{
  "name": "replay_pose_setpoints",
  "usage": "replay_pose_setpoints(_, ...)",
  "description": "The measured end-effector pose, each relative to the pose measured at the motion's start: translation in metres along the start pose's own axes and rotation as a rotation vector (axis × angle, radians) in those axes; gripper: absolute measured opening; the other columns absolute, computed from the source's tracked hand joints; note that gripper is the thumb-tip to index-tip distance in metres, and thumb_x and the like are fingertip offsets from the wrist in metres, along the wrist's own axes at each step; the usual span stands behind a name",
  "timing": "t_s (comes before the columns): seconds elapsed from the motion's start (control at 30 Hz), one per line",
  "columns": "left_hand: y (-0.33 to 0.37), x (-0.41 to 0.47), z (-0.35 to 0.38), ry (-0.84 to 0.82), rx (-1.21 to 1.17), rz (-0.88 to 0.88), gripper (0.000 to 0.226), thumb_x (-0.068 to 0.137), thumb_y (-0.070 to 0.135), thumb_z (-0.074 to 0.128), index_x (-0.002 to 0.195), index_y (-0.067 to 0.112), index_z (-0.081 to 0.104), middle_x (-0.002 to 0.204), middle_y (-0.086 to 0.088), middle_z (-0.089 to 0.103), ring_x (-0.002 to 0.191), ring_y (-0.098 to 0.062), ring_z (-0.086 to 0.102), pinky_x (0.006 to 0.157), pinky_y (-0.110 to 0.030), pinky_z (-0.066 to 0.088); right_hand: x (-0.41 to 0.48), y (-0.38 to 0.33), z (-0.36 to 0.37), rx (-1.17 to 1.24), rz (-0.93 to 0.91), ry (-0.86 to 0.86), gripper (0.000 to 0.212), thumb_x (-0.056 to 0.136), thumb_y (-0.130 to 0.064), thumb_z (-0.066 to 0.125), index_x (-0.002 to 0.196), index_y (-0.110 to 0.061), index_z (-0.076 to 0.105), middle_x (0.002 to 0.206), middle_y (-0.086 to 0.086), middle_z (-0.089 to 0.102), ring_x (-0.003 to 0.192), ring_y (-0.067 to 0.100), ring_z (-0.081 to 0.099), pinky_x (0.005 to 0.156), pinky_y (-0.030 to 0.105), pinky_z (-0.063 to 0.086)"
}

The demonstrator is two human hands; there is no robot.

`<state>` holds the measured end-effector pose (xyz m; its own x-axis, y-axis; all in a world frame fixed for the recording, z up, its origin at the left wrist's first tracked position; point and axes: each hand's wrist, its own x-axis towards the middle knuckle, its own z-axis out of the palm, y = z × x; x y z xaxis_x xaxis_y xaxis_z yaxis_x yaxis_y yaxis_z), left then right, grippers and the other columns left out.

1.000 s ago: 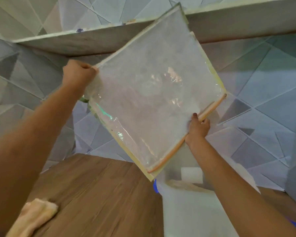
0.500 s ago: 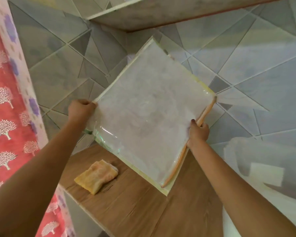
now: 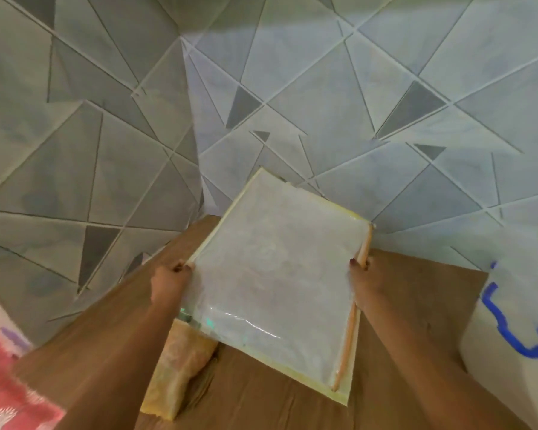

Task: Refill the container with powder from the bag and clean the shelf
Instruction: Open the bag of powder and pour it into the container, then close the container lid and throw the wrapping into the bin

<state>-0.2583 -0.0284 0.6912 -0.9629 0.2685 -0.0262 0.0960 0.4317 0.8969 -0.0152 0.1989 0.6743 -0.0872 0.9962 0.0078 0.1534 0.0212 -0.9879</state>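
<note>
1. A flat plastic bag (image 3: 277, 274) is in the lower centre of the frame, held by 2 hands over the wooden shelf (image 3: 416, 290). Its far corner points to the tiled wall (image 3: 323, 88).
2. The bag is clear with pale yellow edges and looks whitish and flat inside. I cannot tell if powder is in it.
3. The left hand (image 3: 168, 282) grips the left edge of the bag with curled fingers.
4. The right hand (image 3: 362, 277) pinches the right edge, at the orange strip (image 3: 348, 330) that runs along this side.
5. A yellow cloth (image 3: 177, 367) lies on the shelf at lower centre-left, and the near left corner of the bag partly covers it.
6. A white object (image 3: 516, 305) with blue marks stands at the right edge of the frame. Its opening is not visible, so its contents cannot be told.
7. A red patterned fabric (image 3: 10, 383) is in the lower left corner.
</note>
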Motion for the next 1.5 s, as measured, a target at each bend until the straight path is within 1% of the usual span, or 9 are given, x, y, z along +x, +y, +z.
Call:
replay_pose_setpoints(0.13,-0.019,0.015,0.020,-0.104,0.042,-0.054,0.025,0.091,0.025,0.056,0.103,0.007,0.068,0.098,-0.016,0.067,0.079,-0.027,0.056,0.072,-0.031,0.045,0.006,0.034,0.015,-0.060,0.112,0.027,0.009,0.091,-0.016,0.053,0.089,-0.007,0.054,0.089,0.016,0.053,0.082,0.027,0.051,0.071,0.033,0.039)
replay_pose_setpoints(0.27,-0.050,0.033,0.034,-0.208,0.089,-0.032,0.026,0.083,0.028,0.055,0.062,0.012,0.055,0.074,-0.021,0.065,0.071,-0.034,0.062,0.075,-0.041,0.053,0.012,0.056,0.018,-0.177,0.234,0.033,0.043,0.089,-0.034,0.056,0.120,-0.004,0.053,0.115,0.017,0.060,0.104,0.038,0.058,0.089,0.044,0.046)
replay_pose_setpoints(0.37,-0.087,0.066,0.048,-0.255,0.227,-0.014,0.021,0.084,0.023,0.055,0.085,0.005,0.064,0.099,-0.027,0.065,0.091,-0.042,0.061,0.091,-0.054,0.047,0.012,0.067,0.017,-0.188,0.312,-0.012,0.046,0.088,-0.038,0.056,0.120,-0.005,0.055,0.107,0.013,0.061,0.096,0.033,0.059,0.085,0.040,0.049)
replay_pose_setpoints(0.57,-0.055,0.039,0.032,-0.346,0.412,0.091,0.031,0.082,0.013,0.054,0.111,0.004,0.059,0.110,-0.018,0.063,0.099,-0.040,0.060,0.090,-0.042,0.050,-0.008,0.064,0.012,-0.249,0.315,-0.056,0.047,0.090,-0.018,0.056,0.132,-0.002,0.046,0.133,0.017,0.053,0.118,0.036,0.053,0.094,0.038,0.045)
replay_pose_setpoints(0.77,-0.014,-0.020,0.033,-0.362,0.523,0.336,0.051,0.091,0.018,0.053,0.140,0.011,0.039,0.140,-0.014,0.047,0.125,-0.034,0.046,0.103,-0.037,0.036,-0.034,0.049,-0.017,-0.430,0.206,-0.209,0.061,0.096,-0.033,0.045,0.148,-0.014,0.019,0.154,0.009,0.026,0.139,0.032,0.030,0.112,0.042,0.029)
replay_pose_setpoints(1.1,0.012,-0.179,0.048,-0.404,0.338,0.626,0.045,0.088,0.025,0.058,0.132,0.019,0.050,0.140,-0.004,0.051,0.128,-0.024,0.047,0.108,-0.038,0.034,-0.138,0.024,-0.133,-0.278,-0.121,-0.189,0.042,0.093,-0.017,0.052,0.134,-0.013,0.047,0.137,0.003,0.052,0.126,0.019,0.050,0.110,0.035,0.037)
replay_pose_setpoints(1.3,0.014,-0.328,0.055,-0.523,0.297,0.717,0.042,0.089,0.030,0.051,0.128,0.014,0.053,0.135,-0.012,0.053,0.120,-0.031,0.052,0.106,-0.039,0.037,-0.235,0.041,-0.266,-0.249,-0.178,-0.026,0.022,0.089,-0.009,0.057,0.108,-0.013,0.066,0.100,-0.003,0.067,0.087,0.011,0.061,0.074,0.007,0.043)
replay_pose_setpoints(1.43,0.034,-0.422,0.070,-0.696,0.310,0.873,0.062,0.076,0.046,0.035,0.121,0.012,0.061,0.128,-0.014,0.059,0.116,-0.030,0.056,0.099,-0.034,0.040,-0.280,0.054,-0.378,-0.308,-0.199,0.090,0.021,0.090,-0.009,0.056,0.110,-0.006,0.061,0.110,0.009,0.066,0.102,0.022,0.060,0.097,0.031,0.044)
replay_pose_setpoints(1.5,0.045,-0.464,0.082,-0.784,0.223,0.863,0.052,0.080,0.046,0.040,0.110,0.014,0.067,0.118,-0.011,0.065,0.107,-0.028,0.060,0.093,-0.028,0.041,-0.293,0.054,-0.433,-0.274,-0.100,0.151,0.022,0.092,-0.016,0.054,0.112,-0.009,0.057,0.110,0.007,0.062,0.102,0.018,0.058,0.100,0.034,0.043)
